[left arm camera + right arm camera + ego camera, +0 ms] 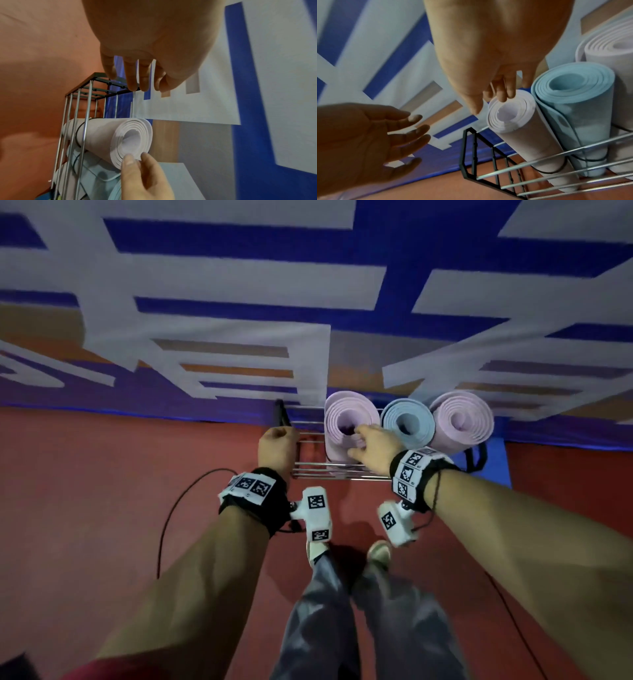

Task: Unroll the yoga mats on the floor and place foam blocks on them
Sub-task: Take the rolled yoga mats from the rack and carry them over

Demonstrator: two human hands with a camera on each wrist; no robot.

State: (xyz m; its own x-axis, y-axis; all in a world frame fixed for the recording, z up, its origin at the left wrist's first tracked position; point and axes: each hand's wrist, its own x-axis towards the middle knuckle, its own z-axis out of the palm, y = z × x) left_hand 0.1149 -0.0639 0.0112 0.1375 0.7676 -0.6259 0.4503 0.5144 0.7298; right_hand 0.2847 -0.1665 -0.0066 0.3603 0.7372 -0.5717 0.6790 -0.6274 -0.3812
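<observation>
A: At the fingertips of the right hand (371, 444) stands a rolled pink yoga mat (346, 424), upright in the wire rack (310, 470). Thumb and fingers pinch the coiled top edge of that roll.

B: And the left hand (275, 447)?

A: Just to the left of that pinch, over the vacant end of the rack. Its fingers hang loose and spread, holding nothing; whether they touch the rack's rim I cannot tell.

B: What sits on the far side of the grip?

A: Touching the pinched roll on the right is a light blue yoga mat (407, 422), and beyond it a second pink yoga mat (462, 419) (all three upright and bound with black bands).

B: So how far along is it?

A: Barely begun, I judge. No mat is unrolled on the red floor (120, 491), every roll is in the rack, and no foam blocks show anywhere. Lifting, unrolling and block placing are all left.
</observation>
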